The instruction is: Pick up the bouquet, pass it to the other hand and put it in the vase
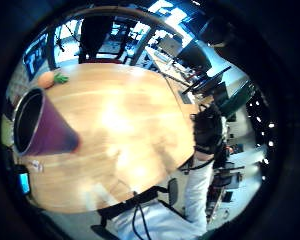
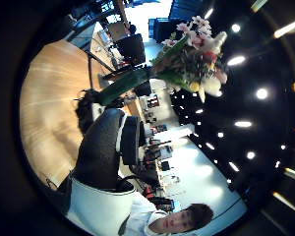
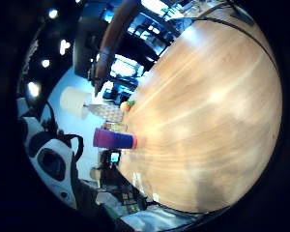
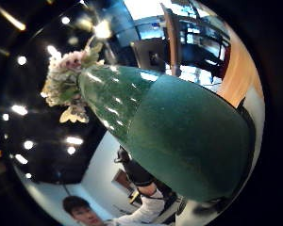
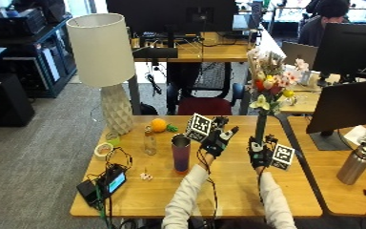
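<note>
Outside view first: right hand (image 5: 259, 153) has its fingers wrapped round the bouquet (image 5: 269, 85) stem, flowers held upright above the surface (image 5: 234, 191). Left hand (image 5: 218, 139) is up with fingers spread, holding nothing, between the bouquet and the purple vase (image 5: 181, 153). Left thumb side palm view shows the bouquet (image 2: 187, 56) apart from that palm. Right thumb side palm view is mostly green wrap (image 4: 179, 127). Looks like the handover is up next, so the left hand needs to close on the stem below the flowers before the right lets go.
</note>
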`<state>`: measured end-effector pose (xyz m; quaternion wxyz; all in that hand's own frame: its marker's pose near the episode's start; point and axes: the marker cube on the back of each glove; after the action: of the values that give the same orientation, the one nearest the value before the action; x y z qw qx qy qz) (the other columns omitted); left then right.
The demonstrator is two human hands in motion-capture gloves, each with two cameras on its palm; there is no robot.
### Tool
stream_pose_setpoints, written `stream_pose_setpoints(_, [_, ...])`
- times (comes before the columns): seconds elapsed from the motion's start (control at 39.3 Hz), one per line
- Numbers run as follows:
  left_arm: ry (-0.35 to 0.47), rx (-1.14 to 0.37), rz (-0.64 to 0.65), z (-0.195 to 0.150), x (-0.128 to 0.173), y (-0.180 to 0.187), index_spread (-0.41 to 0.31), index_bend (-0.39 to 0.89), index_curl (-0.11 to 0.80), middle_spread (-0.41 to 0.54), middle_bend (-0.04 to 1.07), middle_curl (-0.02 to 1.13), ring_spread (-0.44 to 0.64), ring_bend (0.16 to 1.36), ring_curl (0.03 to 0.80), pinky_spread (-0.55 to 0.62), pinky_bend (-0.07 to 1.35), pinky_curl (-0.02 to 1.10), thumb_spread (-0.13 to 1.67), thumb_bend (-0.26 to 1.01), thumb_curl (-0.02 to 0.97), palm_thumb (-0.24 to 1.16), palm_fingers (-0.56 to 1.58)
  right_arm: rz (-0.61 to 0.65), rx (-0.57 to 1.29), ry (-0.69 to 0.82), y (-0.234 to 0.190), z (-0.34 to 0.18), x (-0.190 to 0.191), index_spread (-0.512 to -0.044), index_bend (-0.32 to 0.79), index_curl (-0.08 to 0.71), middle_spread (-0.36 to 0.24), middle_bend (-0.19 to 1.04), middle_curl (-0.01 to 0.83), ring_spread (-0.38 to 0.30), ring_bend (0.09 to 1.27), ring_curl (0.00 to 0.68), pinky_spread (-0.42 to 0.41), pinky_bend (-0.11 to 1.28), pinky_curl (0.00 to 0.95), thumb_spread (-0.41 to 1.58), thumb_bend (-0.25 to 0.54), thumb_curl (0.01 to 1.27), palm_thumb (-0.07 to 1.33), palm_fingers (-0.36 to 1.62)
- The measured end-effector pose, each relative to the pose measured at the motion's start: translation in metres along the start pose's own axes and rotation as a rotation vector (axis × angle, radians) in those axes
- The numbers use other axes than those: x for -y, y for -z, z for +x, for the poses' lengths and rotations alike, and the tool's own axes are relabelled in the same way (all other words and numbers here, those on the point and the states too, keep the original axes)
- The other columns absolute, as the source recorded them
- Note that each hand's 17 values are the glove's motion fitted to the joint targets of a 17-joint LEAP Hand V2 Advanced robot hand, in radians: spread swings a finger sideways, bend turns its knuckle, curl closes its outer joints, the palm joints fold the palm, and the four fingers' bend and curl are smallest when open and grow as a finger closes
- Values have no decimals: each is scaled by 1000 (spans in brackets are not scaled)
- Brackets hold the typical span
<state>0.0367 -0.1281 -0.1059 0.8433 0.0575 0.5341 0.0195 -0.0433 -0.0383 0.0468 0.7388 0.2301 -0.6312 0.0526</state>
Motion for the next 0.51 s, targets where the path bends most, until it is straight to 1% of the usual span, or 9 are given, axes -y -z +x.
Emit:
stream_pose_setpoints(0.1, [22, -164, -57, 19, 5, -7, -47, 172, 447, 58, 145, 281, 123, 404, 323, 223, 205, 326, 1150, -22, 305, 271, 508, -30, 30, 35, -15, 0, -9, -169, 499, 590, -126, 876, 665, -179, 1052, 587, -217, 793, 555, 728, -25, 622, 1008, 1375])
stream_pose_setpoints(0.15, [23, -212, -59, 25, 8, -11, -41, 157, 438, 60, 148, 281, 121, 406, 325, 221, 218, 332, 1138, -20, 309, 280, 491, -42, 47, 28, -24, -7, -18, -169, 498, 592, -126, 877, 665, -179, 1054, 586, -216, 794, 555, 714, -26, 631, 1005, 1374])
stream_pose_setpoints(0.23, [-2, -209, -28, 29, 13, -20, -22, 109, 415, 72, 141, 279, 122, 437, 335, 218, 248, 344, 1111, -11, 321, 314, 431, -62, 72, 28, -37, -15, -29, -169, 496, 595, -125, 878, 665, -178, 1055, 585, -216, 794, 556, 695, -24, 645, 1001, 1373])
stream_pose_setpoints(0.25, [-12, -200, -14, 30, 14, -23, -19, 115, 411, 74, 146, 281, 122, 443, 337, 217, 254, 346, 1106, -13, 323, 317, 427, -66, 75, 47, -40, -16, -30, -169, 497, 596, -126, 876, 664, -178, 1057, 585, -216, 795, 556, 689, -24, 649, 1001, 1372])
stream_pose_setpoints(0.36, [-67, -165, 58, 32, 17, -32, 8, 79, 373, 86, 158, 282, 122, 481, 343, 216, 300, 359, 1077, -18, 332, 340, 377, -66, 64, 214, -50, -18, -28, -169, 497, 602, -125, 876, 664, -178, 1058, 583, -216, 796, 557, 674, -23, 665, 999, 1372])
stream_pose_setpoints(0.38, [-83, -155, 83, 31, 19, -34, 11, 73, 363, 93, 148, 279, 122, 496, 347, 216, 316, 363, 1071, -22, 333, 339, 360, -71, 79, 198, -54, -20, -32, -170, 497, 603, -125, 876, 664, -178, 1059, 583, -216, 796, 557, 671, -23, 669, 998, 1371])
stream_pose_setpoints(0.43, [-102, -132, 133, 30, 21, -39, 23, 81, 350, 101, 151, 279, 122, 513, 350, 217, 334, 368, 1058, -25, 336, 339, 344, -85, 122, 103, -62, -24, -42, -170, 497, 606, -125, 878, 664, -178, 1058, 582, -215, 797, 557, 665, -23, 676, 997, 1370])
stream_pose_setpoints(0.46, [-104, -117, 155, 31, 21, -40, 35, 54, 335, 109, 149, 277, 122, 525, 352, 223, 362, 375, 1045, -30, 335, 334, 318, -88, 135, 66, -66, -25, -47, -170, 497, 607, -125, 878, 664, -178, 1058, 582, -215, 797, 557, 663, -23, 679, 997, 1370])
stream_pose_setpoints(0.51, [-105, -84, 192, 33, 20, -44, 47, 59, 318, 116, 150, 276, 121, 549, 357, 229, 397, 382, 1031, -31, 336, 332, 313, -88, 138, 32, -72, -26, -53, -170, 496, 609, -125, 878, 664, -178, 1059, 581, -215, 798, 557, 659, -23, 685, 996, 1369])
